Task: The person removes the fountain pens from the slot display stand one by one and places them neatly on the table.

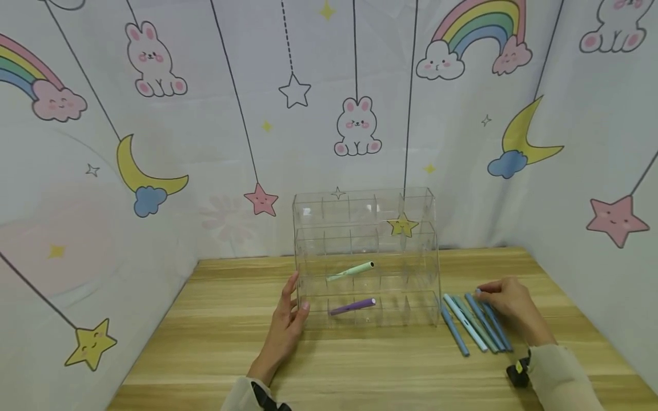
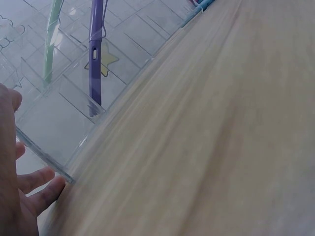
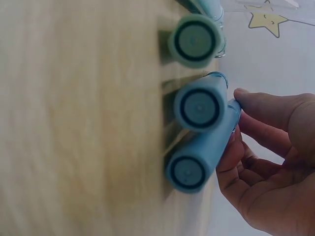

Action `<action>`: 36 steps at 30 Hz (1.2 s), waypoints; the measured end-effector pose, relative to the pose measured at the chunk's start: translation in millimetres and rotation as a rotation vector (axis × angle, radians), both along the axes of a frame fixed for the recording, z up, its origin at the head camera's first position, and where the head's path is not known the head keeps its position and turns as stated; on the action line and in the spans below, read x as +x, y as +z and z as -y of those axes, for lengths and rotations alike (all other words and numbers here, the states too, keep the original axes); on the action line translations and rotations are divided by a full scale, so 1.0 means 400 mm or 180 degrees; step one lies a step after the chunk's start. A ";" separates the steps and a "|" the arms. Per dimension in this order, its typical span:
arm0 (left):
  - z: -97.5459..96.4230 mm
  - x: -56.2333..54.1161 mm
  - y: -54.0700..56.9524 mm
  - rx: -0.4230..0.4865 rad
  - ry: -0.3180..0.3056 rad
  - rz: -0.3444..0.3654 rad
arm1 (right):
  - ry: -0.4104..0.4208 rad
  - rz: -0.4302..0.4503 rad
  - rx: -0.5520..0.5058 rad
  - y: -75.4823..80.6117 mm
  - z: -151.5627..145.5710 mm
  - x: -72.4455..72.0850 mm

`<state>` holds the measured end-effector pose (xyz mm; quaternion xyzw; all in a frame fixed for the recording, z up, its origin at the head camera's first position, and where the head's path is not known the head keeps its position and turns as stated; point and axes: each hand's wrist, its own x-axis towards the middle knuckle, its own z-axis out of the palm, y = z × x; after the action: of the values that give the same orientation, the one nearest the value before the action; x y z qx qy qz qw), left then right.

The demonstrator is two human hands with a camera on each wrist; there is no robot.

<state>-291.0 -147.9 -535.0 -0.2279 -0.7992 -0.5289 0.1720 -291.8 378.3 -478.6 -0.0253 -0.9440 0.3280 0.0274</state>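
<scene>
A clear plastic organizer (image 1: 366, 285) with rows of compartments stands on the table. My left hand (image 1: 285, 325) touches its left side, fingers extended along the edge, as the left wrist view also shows. Inside lean a pale green pen (image 1: 352, 270) in a middle row and a purple pen (image 1: 353, 307) in the bottom row. Right of the organizer lie several blue and green pens side by side. My right hand (image 1: 511, 301) pinches the far end of the rightmost blue pen (image 3: 202, 152) between thumb and fingers. That pen lies beside another blue pen (image 3: 199, 103).
Nearest the organizer lies a blue pen (image 1: 455, 332), beside a light blue pen (image 1: 465, 323) and a green pen (image 3: 195, 41). The wooden table (image 1: 370, 371) meets a printed curtain (image 1: 231, 142) behind and on both sides.
</scene>
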 end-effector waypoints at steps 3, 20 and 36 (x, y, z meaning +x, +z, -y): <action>0.000 0.002 0.001 0.0005 0.0007 0.0019 | 0.0045 0.0046 0.0013 -0.002 0.000 -0.003; 0.001 -0.004 -0.003 0.0036 -0.0012 0.0043 | 0.0181 0.0037 0.0131 -0.009 -0.004 -0.012; -0.002 -0.002 -0.001 0.0044 -0.0014 0.0045 | -0.0096 -0.0273 0.0078 0.016 0.038 0.018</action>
<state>-291.7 -147.3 -535.6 -0.2248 -0.7962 -0.5364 0.1668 -284.5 363.2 -472.2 -0.0250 -0.9454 0.3168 0.0730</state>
